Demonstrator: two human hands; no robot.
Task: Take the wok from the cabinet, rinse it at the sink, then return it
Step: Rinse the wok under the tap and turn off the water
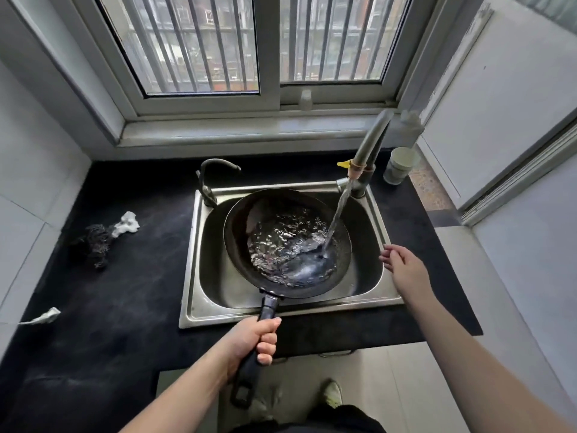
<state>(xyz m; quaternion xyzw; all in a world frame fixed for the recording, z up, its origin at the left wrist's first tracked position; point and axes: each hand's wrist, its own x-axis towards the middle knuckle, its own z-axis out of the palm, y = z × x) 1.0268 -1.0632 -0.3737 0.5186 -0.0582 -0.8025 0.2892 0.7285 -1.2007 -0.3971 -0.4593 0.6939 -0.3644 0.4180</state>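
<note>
Left hand (254,340) gripped the wok (287,242) by its black handle, fingers wrapped round it. Wok sat in the steel sink (282,310), part filled with rippling water. Stream from the tall faucet (370,145) fell into the wok's right side. Right hand (404,267) hovered over the sink's right rim, fingers loose, holding nothing. On the black counter (125,307) left of the sink lay a dark scrubber (95,243) beside crumpled white paper (126,225).
</note>
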